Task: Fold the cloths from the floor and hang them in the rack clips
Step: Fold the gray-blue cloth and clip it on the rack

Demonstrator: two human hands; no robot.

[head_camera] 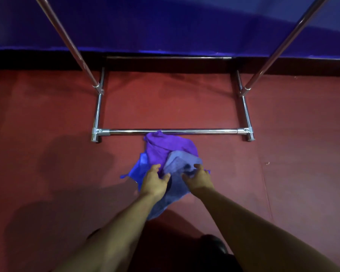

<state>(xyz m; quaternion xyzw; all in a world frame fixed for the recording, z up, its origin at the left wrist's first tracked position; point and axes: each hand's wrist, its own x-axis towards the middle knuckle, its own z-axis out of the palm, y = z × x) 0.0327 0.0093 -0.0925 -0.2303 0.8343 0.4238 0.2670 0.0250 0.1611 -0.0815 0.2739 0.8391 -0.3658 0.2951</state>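
3 cloths lie in a loose heap on the red floor [47, 118], just in front of the rack [171, 131]; the rack's front base bar runs left to right, and the tip of the purple cloth [165, 146] touches or overlaps it at mid-span; the grey cloth [180, 161] lies partly on the purple one and trails back toward the person; the blue cloth [140, 167] sticks out at the left edge of the heap, mostly under the others.

Both bare arms reach down and forward over the heap; the left hand [155, 181] hovers palm down with fingers spread and slightly bent, over the join of blue and grey, and appears to hold nothing, though contact cannot be told for sure; the right hand [198, 178] is likewise loosely spread over the grey cloth, fingertips at or near its folds, with no clear grip showing.

2 slanted rack poles rise from the side bars toward the top corners; behind the rack stands a blue wall [165, 26]; a dark shoe [214, 244] shows between the forearms at the bottom.
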